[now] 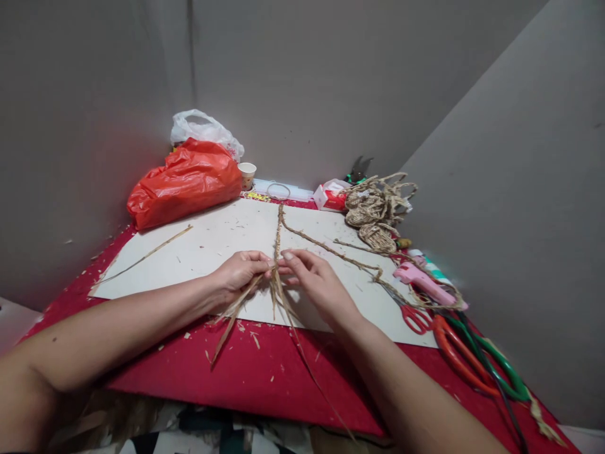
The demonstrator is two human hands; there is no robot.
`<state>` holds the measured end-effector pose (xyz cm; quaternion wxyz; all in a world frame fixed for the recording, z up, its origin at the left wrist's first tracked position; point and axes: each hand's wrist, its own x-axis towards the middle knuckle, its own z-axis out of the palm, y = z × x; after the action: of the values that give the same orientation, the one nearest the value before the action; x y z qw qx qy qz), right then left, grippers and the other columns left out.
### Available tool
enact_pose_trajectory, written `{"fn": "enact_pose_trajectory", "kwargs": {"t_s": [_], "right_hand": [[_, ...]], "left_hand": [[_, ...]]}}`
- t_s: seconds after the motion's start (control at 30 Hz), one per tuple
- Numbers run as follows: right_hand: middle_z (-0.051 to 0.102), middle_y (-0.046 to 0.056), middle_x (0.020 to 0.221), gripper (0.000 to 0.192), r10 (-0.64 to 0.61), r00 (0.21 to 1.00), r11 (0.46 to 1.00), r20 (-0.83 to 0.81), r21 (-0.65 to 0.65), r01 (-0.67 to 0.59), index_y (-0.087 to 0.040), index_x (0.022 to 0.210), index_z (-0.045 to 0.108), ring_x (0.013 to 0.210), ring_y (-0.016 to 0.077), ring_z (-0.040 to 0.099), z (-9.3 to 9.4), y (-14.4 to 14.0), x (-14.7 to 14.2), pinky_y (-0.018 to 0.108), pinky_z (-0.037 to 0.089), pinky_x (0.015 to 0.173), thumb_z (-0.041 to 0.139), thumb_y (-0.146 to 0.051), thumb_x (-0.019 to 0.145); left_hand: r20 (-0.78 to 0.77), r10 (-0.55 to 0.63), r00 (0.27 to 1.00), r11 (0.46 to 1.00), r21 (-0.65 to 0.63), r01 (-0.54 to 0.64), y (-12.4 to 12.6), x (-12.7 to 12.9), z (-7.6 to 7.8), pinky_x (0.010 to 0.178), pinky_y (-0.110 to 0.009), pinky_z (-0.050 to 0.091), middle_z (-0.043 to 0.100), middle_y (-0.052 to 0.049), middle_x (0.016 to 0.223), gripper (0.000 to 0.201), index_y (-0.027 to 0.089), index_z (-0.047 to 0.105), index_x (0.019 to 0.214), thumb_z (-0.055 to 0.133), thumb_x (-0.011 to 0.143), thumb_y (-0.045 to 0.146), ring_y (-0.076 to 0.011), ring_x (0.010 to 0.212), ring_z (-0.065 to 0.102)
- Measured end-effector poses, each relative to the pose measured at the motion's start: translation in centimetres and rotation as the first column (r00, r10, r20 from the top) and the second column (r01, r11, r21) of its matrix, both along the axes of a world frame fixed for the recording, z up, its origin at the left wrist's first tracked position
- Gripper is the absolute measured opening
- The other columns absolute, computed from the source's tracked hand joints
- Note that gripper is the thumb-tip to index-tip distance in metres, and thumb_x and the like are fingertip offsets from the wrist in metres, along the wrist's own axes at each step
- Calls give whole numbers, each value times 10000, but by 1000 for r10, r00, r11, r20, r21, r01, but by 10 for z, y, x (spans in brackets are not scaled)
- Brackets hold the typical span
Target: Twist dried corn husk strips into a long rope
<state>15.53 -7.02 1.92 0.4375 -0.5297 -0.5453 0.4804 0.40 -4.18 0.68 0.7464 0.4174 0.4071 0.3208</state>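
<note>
A narrow braid of dry plant fibre [278, 238] runs straight away from me over a white board [227, 243]. At its near end, my left hand [243, 272] pinches the strands between thumb and fingers. My right hand [309, 277] meets it from the other side, thumb and fingertips closed around the same spot. Loose fibre strands [231, 325] fan out below both hands, some hanging past the board's front edge. From the braid's far end, a thin twisted cord [326, 244] stretches off to the right.
A red plastic bag [189, 183] and paper cup [246, 175] stand back left. Rope coils [378, 205] and a tissue pack [332, 195] sit back right. A pink glue gun [423, 284], red-handled scissors [416, 318] and larger orange-handled tool [463, 353] lie right. Scraps litter the red cloth [212, 372].
</note>
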Motion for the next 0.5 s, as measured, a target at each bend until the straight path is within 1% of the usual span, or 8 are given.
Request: {"fn": "enact_pose_trajectory", "kwargs": {"t_s": [0.03,0.1,0.13,0.2,0.27,0.3,0.4,0.5], "right_hand": [[625,53,761,328,72,993,994,-93,-79,-79,-173,859,573,654,147,580,-4,2,-2,259,468,615,583,-487,764],[587,25,685,331,177,952,949,-252,-212,-232,-166,818,551,529,99,516,-10,2,-5,233,451,537,576,-492,768],[551,-1,640,332,201,931,921,-304,-266,-285,-166,805,538,458,69,447,-12,2,-6,203,410,464,577,-494,769],[432,-64,545,332,221,913,874,-344,-346,-341,-173,802,521,378,29,274,-12,1,-6,144,248,351,581,-498,769],[298,-101,488,336,260,912,849,-317,-375,-372,-174,790,519,377,27,154,-10,2,-3,133,111,332,565,-507,783],[252,-107,475,344,286,911,840,-296,-380,-387,-171,773,519,382,30,129,-9,3,-1,137,83,334,553,-513,792],[217,-112,461,359,327,897,806,-298,-407,-429,-171,717,496,385,32,95,-7,8,5,144,71,333,543,-518,797],[197,-115,481,319,322,848,756,-422,-424,-498,-177,717,475,399,30,79,-6,10,8,136,69,341,594,-467,776]], "left_hand": [[30,2,1000,1000,5,-3,0,0,0,390,-195,218,498,40,491,90,160,509,679,583,730,163,-40,350,373],[74,1,997,1000,21,-2,-1,1,0,426,-197,272,512,27,493,83,157,508,681,574,731,156,-60,393,437],[75,6,997,999,31,-9,-2,1,0,440,-197,284,512,26,488,76,155,512,684,572,729,151,-63,406,447],[39,36,999,998,55,-38,-2,2,0,451,-191,285,514,30,487,58,145,528,695,581,717,135,-53,408,430],[11,59,998,994,93,-60,-1,2,-2,476,-189,311,524,28,497,50,133,542,694,588,707,121,-48,425,437],[15,48,999,992,117,-49,-1,2,-3,504,-196,343,536,20,506,46,129,545,689,585,712,123,-56,450,463],[47,-13,999,981,193,4,1,2,-5,607,-234,414,575,-12,547,67,124,551,683,567,743,149,-88,537,537],[35,1,999,963,270,-11,0,1,-5,633,-229,413,588,-21,583,93,117,554,678,557,763,155,-81,564,542]]}}
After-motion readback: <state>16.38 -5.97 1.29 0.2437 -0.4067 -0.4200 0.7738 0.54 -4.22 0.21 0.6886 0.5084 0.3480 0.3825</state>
